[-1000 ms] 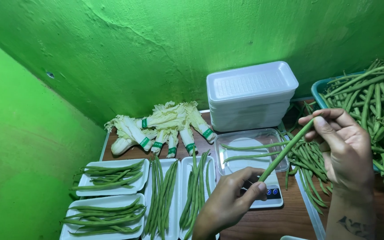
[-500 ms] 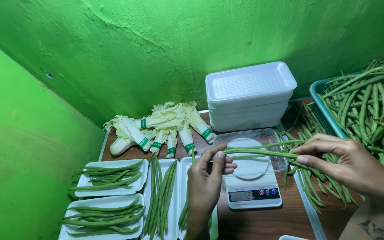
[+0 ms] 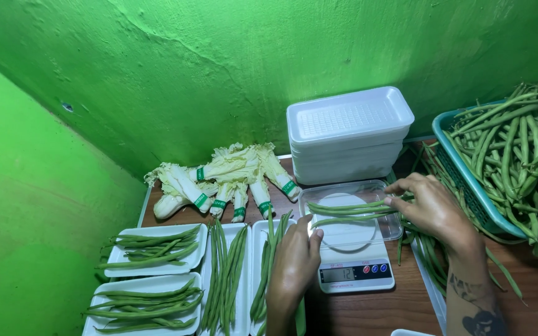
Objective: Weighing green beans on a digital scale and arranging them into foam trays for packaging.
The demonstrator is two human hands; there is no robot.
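My right hand (image 3: 432, 208) rests its fingertips on the right ends of a few long green beans (image 3: 350, 213) that lie across a clear plastic tray (image 3: 368, 190) on a white kitchen scale (image 3: 355, 267). My left hand (image 3: 295, 264) touches the left ends of the same beans at the scale's left edge, above a white foam tray (image 3: 261, 274) with long beans. Both hands hold the beans flat and level.
A teal basket (image 3: 468, 180) heaped with long beans stands at the right. A stack of empty white foam trays (image 3: 347, 134) sits behind the scale. Banded cabbages (image 3: 225, 180) lie at the back. Filled bean trays (image 3: 154, 252) lie at the left, under green walls.
The bean that my hands held up at a slant has come down onto the clear tray on the scale. Both hands have lowered with it.
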